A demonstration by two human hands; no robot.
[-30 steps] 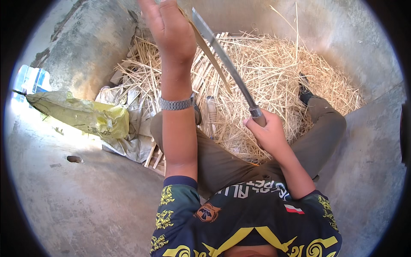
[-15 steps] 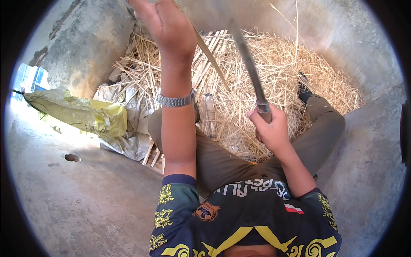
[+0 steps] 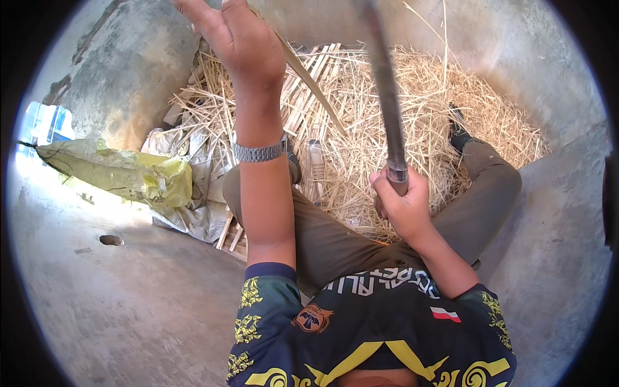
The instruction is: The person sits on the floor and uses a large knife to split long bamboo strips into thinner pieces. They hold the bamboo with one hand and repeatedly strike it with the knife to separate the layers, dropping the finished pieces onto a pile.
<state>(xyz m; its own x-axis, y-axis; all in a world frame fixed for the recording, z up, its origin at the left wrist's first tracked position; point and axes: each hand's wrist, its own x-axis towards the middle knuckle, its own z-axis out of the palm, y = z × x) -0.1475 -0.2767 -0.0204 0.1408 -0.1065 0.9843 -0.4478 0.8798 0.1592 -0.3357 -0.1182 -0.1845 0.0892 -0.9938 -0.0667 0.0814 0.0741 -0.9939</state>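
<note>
Straw (image 3: 387, 122) is heaped across the upper middle of the frame, between the bent knees of a seated person in olive trousers and a dark jersey with yellow ornament. A long blade (image 3: 385, 97) is gripped by its handle in the right hand (image 3: 401, 205), the fingers wrapped tight around it at the centre right of the frame; the blade is held nearly upright and is blurred toward the top edge. The left hand (image 3: 240, 40) is raised at the upper centre-left, its fingers closed on a thin pale strip (image 3: 308, 80) that slants down to the right over the straw; the exact pinch is cut off by the frame's top edge. A metal wristwatch (image 3: 258, 153) is worn on the left wrist. Flat split slats (image 3: 316, 71) are seen lying on the straw behind the strip. A crumpled yellow plastic bag (image 3: 122, 175) is spread at the left of the frame, touching grey sacking (image 3: 193, 213) just beside the left thigh. Bare concrete floor (image 3: 129, 309) is shown in the lower left, with curved concrete walls above.
</note>
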